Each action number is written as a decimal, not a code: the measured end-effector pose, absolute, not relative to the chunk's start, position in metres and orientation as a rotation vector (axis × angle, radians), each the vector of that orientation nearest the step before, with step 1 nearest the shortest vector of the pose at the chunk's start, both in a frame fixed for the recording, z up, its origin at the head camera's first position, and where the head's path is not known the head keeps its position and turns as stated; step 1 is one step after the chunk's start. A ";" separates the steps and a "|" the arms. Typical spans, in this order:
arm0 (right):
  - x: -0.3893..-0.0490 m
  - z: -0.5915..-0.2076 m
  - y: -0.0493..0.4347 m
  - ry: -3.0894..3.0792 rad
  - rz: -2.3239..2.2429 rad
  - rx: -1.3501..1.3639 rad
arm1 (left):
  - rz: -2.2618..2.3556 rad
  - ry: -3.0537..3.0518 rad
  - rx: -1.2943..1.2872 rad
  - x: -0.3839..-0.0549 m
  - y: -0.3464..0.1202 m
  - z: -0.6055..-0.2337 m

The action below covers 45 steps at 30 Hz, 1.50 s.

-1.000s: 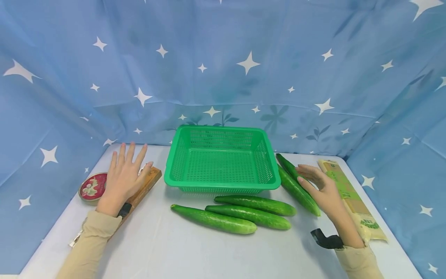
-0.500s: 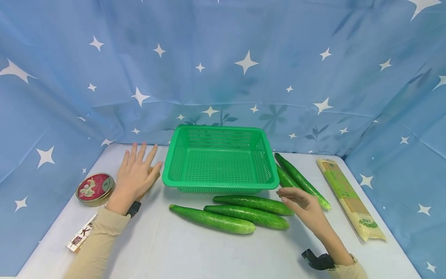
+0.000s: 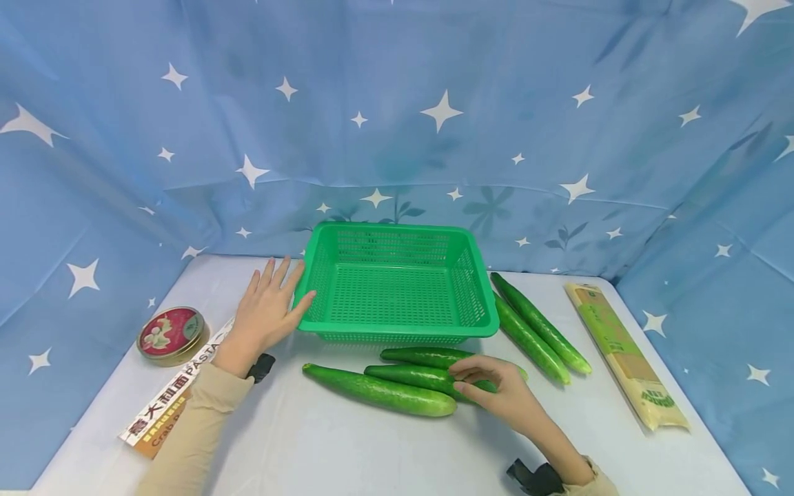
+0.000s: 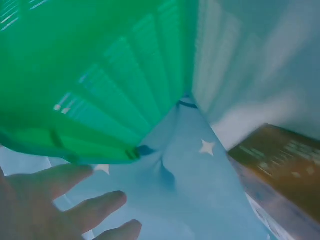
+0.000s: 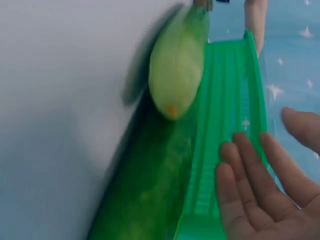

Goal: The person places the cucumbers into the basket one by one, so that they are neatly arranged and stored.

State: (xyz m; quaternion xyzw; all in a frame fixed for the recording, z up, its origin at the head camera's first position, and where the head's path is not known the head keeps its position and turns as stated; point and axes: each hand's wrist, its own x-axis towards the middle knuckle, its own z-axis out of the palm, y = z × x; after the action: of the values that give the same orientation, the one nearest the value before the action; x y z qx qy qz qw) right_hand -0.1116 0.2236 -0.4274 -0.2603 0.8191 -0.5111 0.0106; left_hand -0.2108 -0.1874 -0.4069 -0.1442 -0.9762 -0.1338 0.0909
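Note:
My left hand (image 3: 263, 315) has its fingers spread at the left rim of an empty green plastic basket (image 3: 397, 329). In the left wrist view, the fingers of that hand (image 4: 75, 212) lie beside the basket wall (image 4: 145, 65). My right hand (image 3: 496, 393) hovers over the right ends of two cucumbers in front of the basket, a back cucumber (image 3: 422, 355) and a middle cucumber (image 3: 406, 376); its fingers are loosely bent around nothing. A front cucumber (image 3: 378, 393) lies to their left. In the right wrist view, a cucumber tip (image 5: 177, 70) shows beside the right hand (image 5: 270, 200).
Two more cucumbers (image 3: 527, 335) lie along the basket's right side. At the far right is a long noodle packet (image 3: 617, 351). On the left sit a round red-lidded tin (image 3: 171, 334) and a pasta box (image 3: 170, 406), partly hidden by the left arm. A starry blue curtain (image 3: 397, 124) surrounds the table.
My left hand has moved right, from over the pasta box to the basket's left rim. My right hand has moved left from the two right-hand cucumbers to those in front. The cucumbers by the basket's right side now lie uncovered.

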 end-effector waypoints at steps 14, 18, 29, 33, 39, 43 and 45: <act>-0.105 -0.431 0.195 2.685 -1.166 -0.780 | -0.588 -2.995 -0.571 -0.216 -0.179 -0.411; -0.105 -0.433 0.192 2.698 -1.123 -0.802 | -0.616 -2.990 -0.581 -0.216 -0.180 -0.412; -0.099 -0.443 0.182 2.787 -0.914 -0.953 | -0.660 -2.984 -0.585 -0.217 -0.179 -0.413; -0.098 -0.445 0.180 2.752 -0.914 -0.919 | -0.674 -2.982 -0.590 -0.217 -0.178 -0.413; -0.098 -0.447 0.180 2.733 -0.885 -0.941 | -0.677 -3.001 -0.579 -0.216 -0.179 -0.412; -0.098 -0.447 0.180 2.730 -0.879 -0.943 | -0.676 -3.001 -0.579 -0.216 -0.179 -0.412; -0.099 -0.448 0.181 2.724 -0.905 -0.942 | -0.676 -3.001 -0.581 -0.216 -0.179 -0.412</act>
State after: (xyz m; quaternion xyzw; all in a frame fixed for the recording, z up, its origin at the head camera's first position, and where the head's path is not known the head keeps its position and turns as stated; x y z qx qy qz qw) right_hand -0.0988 0.1807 -0.4477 -0.3112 0.9000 -0.2992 0.0602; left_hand -0.2162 -0.1787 -0.4116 -0.1855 -0.9586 -0.2160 0.0055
